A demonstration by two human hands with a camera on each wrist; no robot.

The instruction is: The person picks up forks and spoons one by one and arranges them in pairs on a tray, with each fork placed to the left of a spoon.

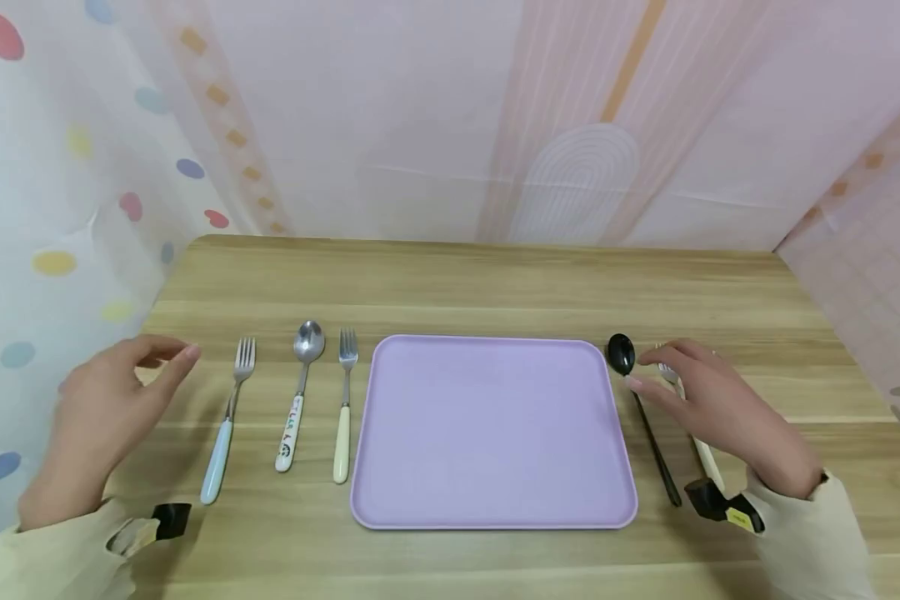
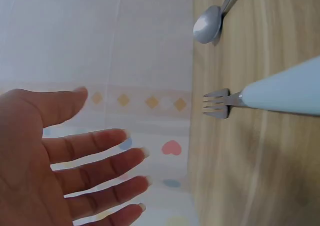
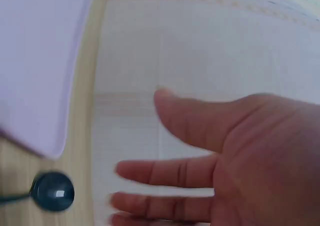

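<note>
My left hand (image 1: 112, 408) hovers at the table's left side, fingers spread and nothing in them. Nearest to it lies a fork with a light blue handle (image 1: 218, 458). Further right are a spoon with a patterned white handle (image 1: 290, 433) and a fork with a cream handle (image 1: 342, 442). A lilac tray (image 1: 495, 433) lies flat in the middle. Past its right edge is a black spoon (image 1: 651, 433). My right hand (image 1: 708, 400), empty too, is above a fork with a cream handle (image 1: 708, 462) and partly hides it. In the right wrist view, the black spoon's bowl (image 3: 54, 191) shows beside the tray.
The wood-grain table (image 1: 487, 283) ends at a pale patterned cloth (image 1: 420, 125) at the back. More cloth hangs along the left, with coloured dots, and along the right. Dark straps (image 1: 172, 521) sit on both wrists.
</note>
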